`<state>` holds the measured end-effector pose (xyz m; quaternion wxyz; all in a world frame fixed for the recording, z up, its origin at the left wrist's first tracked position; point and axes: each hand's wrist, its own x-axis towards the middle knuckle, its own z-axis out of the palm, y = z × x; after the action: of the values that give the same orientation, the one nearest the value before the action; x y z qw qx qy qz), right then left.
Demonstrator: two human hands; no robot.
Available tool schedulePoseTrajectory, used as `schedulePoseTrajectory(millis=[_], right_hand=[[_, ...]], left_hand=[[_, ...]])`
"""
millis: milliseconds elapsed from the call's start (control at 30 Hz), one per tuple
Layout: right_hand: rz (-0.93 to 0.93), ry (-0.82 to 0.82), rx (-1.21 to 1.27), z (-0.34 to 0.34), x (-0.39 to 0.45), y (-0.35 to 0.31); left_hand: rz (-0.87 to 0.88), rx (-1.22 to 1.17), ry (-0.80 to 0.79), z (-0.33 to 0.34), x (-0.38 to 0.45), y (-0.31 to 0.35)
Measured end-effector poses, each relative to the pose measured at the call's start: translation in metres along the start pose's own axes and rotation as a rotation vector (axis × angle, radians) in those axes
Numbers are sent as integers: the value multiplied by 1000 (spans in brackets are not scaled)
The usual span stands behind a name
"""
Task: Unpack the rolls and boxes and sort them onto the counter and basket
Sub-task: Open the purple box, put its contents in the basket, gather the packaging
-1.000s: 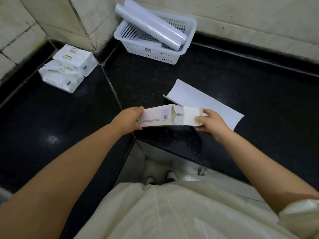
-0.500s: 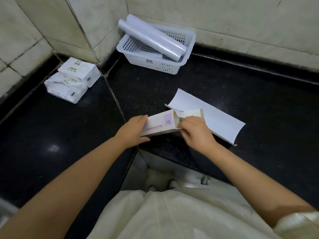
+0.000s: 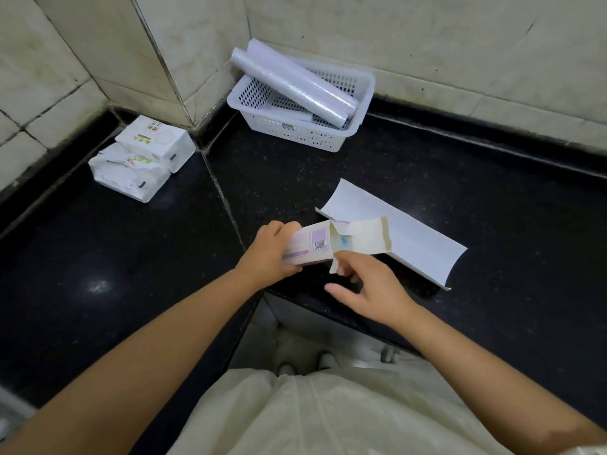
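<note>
Item: narrow cardboard box, held just above the front edge of the black counter, between the two hands; end flap swung open toward the right, something blue showing inside the mouth

Handling, judged: light, thin-walled, stiff along its length but easily crushed at the open end; printed card likely a little slick. Best held around the closed half of the body, with contents drawn out through the open mouth by fingertip pinch

Left hand: wrapped around the closed left end of the box, fingers over the top, thumb hidden beneath; forearm reaching forward from lower left, wrist straight

Right hand: just below the open mouth, fingers loosely curled and partly spread, fingertips touching or nearly touching a small torn side flap; whether it grips the flap cannot be told. Forearm comes in from lower right, palm turned down

Beyond the right hand: flattened white card sleeve lying on the counter, just behind the box

Far ahead of both hands: white basket against the wall, two wrapped rolls slanting across it

Ahead and left of the left hand: two white soft packs, stacked, in the corner
</note>
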<state>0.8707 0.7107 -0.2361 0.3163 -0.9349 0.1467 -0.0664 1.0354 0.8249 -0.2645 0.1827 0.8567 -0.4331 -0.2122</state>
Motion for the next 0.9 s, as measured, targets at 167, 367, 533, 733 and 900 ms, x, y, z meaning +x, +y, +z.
schedulePoseTrajectory(millis=[167,367,533,733,900], right_hand=[[59,-121,-48,-19,20,-1],[97,16,-178,-22,34,-6],[92,-23,-256,-19,35,-7],[24,37,-81,-27,47,-5],[176,231,114,-21,59,-10]], left_hand=[[26,64,-34,2,2,4],[72,103,-104,1,-4,6],[37,44,-74,-3,-8,1],[34,-21,-99,-7,-10,-9],[61,-21,-114,-11,-11,-14]])
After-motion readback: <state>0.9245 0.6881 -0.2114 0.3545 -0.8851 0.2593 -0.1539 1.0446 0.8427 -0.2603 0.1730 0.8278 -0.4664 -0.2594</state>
